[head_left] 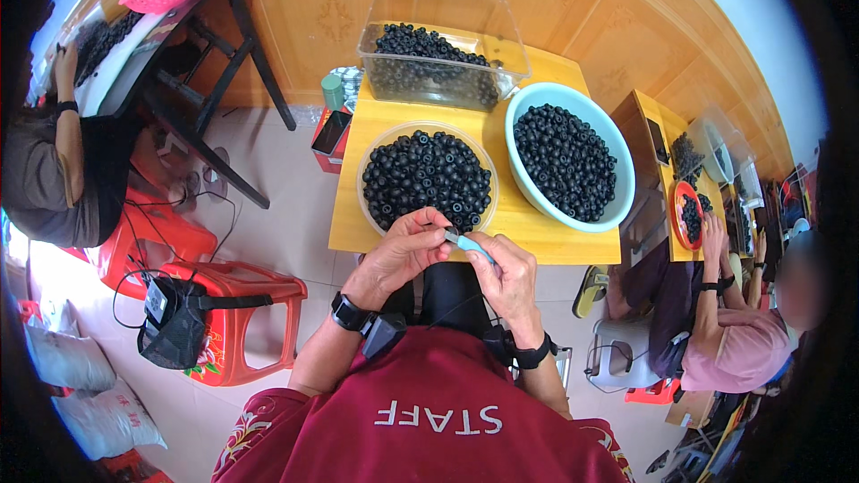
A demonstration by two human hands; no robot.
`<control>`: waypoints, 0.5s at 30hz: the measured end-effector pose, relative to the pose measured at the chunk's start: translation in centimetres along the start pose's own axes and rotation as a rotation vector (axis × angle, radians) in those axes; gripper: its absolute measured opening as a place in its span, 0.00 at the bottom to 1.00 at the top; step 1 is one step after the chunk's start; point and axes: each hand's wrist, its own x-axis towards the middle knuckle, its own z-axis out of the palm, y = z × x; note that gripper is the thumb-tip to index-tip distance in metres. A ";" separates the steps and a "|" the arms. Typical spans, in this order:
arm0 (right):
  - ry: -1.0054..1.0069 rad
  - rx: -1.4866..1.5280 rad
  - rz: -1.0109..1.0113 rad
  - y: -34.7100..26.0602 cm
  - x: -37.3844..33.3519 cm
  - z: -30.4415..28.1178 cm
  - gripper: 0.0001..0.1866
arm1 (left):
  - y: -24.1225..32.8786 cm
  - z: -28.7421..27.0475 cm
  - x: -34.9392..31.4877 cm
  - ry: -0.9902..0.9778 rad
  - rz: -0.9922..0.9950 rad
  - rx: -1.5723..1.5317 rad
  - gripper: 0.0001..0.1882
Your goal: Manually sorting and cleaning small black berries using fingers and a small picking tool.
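Observation:
My right hand [506, 275] is closed round the light blue handle of a small knife [475, 249], its short blade pointing left at my other hand. My left hand [404, 252] is pinched at the blade's tip; whatever lies between its fingertips is too small and covered to make out. Both hands are over the near edge of a round, shallow tray [366, 203] heaped with small black round pieces [428, 174], many showing a hole. To its right a pale turquoise basin [624, 181] holds more such pieces, and behind stands a clear plastic box [374, 79] partly filled with them.
The yellow wooden table [573, 249] stands against a panelled wall. A red stool [259, 304] with a black bag [172, 322] is at my left. A phone [332, 131] lies on a red box left of the table. Other people work at tables on both sides.

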 end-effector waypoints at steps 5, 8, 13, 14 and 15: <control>0.143 -0.073 0.192 5.2 0.2 -0.2 0.08 | 1.2 2.3 -1.1 -0.225 -0.053 -0.023 0.06; 0.141 -0.036 0.240 5.4 -0.2 -1.3 0.10 | 1.1 1.8 -0.7 -0.140 -0.040 0.010 0.07; 0.042 0.201 0.298 1.4 -0.1 -1.3 0.10 | 0.4 1.5 -0.3 -0.032 -0.056 -0.002 0.07; 0.019 0.337 0.275 1.3 -0.1 -1.1 0.11 | 0.3 1.4 -0.2 -0.031 -0.059 -0.002 0.07; -0.005 0.474 0.250 1.1 -0.2 -0.9 0.13 | 0.2 1.3 -0.2 -0.028 -0.065 0.009 0.07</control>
